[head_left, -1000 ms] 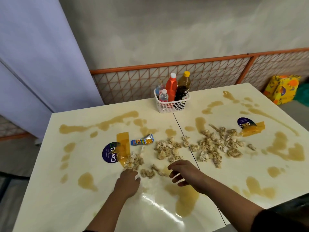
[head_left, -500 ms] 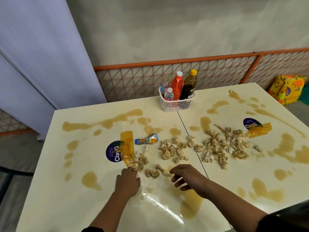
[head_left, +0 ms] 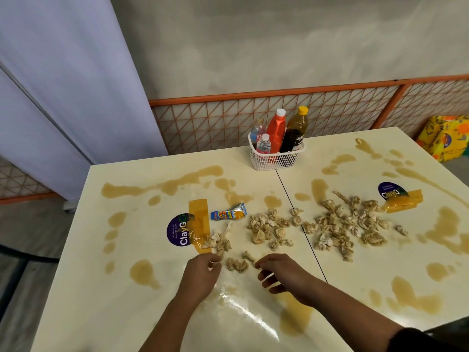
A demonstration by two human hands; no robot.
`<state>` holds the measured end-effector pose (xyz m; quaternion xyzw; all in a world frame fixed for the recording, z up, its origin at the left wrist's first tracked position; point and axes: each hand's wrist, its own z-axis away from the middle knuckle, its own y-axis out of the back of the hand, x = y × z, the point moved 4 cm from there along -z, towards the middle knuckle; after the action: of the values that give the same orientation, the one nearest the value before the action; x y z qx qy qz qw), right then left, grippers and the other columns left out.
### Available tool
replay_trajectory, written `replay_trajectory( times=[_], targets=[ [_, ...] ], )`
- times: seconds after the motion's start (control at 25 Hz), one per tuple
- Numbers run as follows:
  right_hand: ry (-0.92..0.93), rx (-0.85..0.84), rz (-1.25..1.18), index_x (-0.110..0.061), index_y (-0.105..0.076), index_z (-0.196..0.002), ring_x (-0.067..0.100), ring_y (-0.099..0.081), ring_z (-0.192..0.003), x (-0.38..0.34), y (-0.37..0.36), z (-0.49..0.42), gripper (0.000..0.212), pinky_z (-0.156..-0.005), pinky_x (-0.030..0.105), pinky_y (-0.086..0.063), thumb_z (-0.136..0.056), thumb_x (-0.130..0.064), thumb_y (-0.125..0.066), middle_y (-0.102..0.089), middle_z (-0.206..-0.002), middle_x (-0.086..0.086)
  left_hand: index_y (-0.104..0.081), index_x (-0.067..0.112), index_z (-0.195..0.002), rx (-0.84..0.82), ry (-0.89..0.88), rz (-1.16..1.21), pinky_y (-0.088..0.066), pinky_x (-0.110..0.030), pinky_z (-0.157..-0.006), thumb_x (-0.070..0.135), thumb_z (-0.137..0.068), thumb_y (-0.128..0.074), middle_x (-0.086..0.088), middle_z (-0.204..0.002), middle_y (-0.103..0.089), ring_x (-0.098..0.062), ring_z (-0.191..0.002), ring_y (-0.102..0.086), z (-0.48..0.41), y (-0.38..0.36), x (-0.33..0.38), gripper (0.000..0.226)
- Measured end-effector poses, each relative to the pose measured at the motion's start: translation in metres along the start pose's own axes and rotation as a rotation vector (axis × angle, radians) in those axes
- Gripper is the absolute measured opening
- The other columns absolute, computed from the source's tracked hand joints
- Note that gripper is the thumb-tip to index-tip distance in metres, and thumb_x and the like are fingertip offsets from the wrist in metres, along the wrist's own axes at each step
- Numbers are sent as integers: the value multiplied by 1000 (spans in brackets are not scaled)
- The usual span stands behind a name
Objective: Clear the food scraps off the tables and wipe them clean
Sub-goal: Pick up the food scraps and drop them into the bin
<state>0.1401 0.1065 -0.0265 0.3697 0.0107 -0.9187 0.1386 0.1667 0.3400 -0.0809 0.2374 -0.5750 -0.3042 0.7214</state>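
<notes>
In the head view we record food scraps (head_left: 264, 229) strewn over both tables (head_left: 76, 301) among brown spills (head_left: 144, 273). The left hand (head_left: 203, 274) pinches one small piece at the near edge. The right hand (head_left: 281, 274) touches another with loosely bent fingers; we cannot tell whether it grips.

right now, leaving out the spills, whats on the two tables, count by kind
bottles in the basket: 4
white basket: 1
purple round stickers: 2
yellow tape strips: 2
snack wrapper: 1
total: 10
food scraps: too clumped to count, not in the total
</notes>
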Motion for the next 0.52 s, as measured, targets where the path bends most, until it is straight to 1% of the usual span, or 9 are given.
replay_trajectory(
  times=[0.04,0.08,0.12,0.2,0.24,0.32,0.4,0.44,0.52],
  targets=[
    [-5,5,-52,-9,-70,-110,21,-63,-78,1,-2,-1,26,-69,31,-51,-98,-29,-58,-66,-93,9,-75,32,-97,-2,-22,124,-53,-15,-79,24,-88,-71,20,-92,-73,4,-88,-66,8,5,17,13],
    [-17,4,-131,-9,-69,-112,23,-62,-81,3,-6,-1,29,-70,32,-53,-99,-32,-57,-64,-96,10,-75,35,-91,-24,-42,223,-52,-11,-74,22,-86,-74,22,-85,-73,5,-84,-66,17,8,36,14],
    [-37,-9,-230,-9,-68,-115,25,-62,-84,5,-10,-1,32,-72,34,-55,-100,-34,-56,-62,-99,11,-74,35,-90,-61,-64,311,-51,-11,-72,20,-84,-76,21,-83,-73,4,-83,-67,26,10,53,17],
    [-79,-75,-422,-8,-67,-118,30,-63,-89,8,-19,-1,37,-79,41,-56,-101,-37,-53,-63,-105,16,-71,35,-99,-141,-88,450,-53,-14,-75,19,-83,-78,15,-85,-74,-1,-83,-69,41,7,80,24],
    [-90,-119,-497,-6,-68,-117,32,-64,-92,9,-23,0,38,-84,44,-55,-102,-38,-52,-65,-108,18,-71,35,-102,-177,-93,488,-54,-16,-77,19,-83,-78,13,-86,-75,-2,-84,-70,47,4,90,26],
    [-92,-188,-622,-6,-69,-104,30,-67,-96,7,-29,2,36,-92,46,-53,-102,-35,-49,-69,-105,18,-75,35,-99,-223,-135,507,-53,-16,-79,18,-83,-78,13,-89,-75,-3,-87,-70,55,-1,104,23],
    [-89,-249,-751,-8,-65,-88,26,-68,-93,2,-33,8,30,-90,43,-54,-99,-31,-49,-67,-93,15,-79,30,-93,-243,-195,486,-48,-11,-78,16,-83,-78,17,-90,-75,-1,-89,-69,59,-5,113,18],
    [-88,-274,-821,-6,-65,-86,27,-69,-92,0,-33,10,32,-87,42,-54,-100,-29,-48,-67,-91,15,-79,29,-91,-226,-228,458,-47,-10,-78,17,-83,-77,20,-90,-74,0,-90,-67,59,-5,117,15],
    [-80,-323,-915,1,-71,-93,33,-69,-97,-3,-33,14,40,-88,42,-54,-103,-24,-42,-69,-101,21,-77,33,-91,-106,-309,344,-47,-13,-80,25,-82,-76,23,-91,-70,-1,-94,-64,55,-5,117,11]
  ],
)
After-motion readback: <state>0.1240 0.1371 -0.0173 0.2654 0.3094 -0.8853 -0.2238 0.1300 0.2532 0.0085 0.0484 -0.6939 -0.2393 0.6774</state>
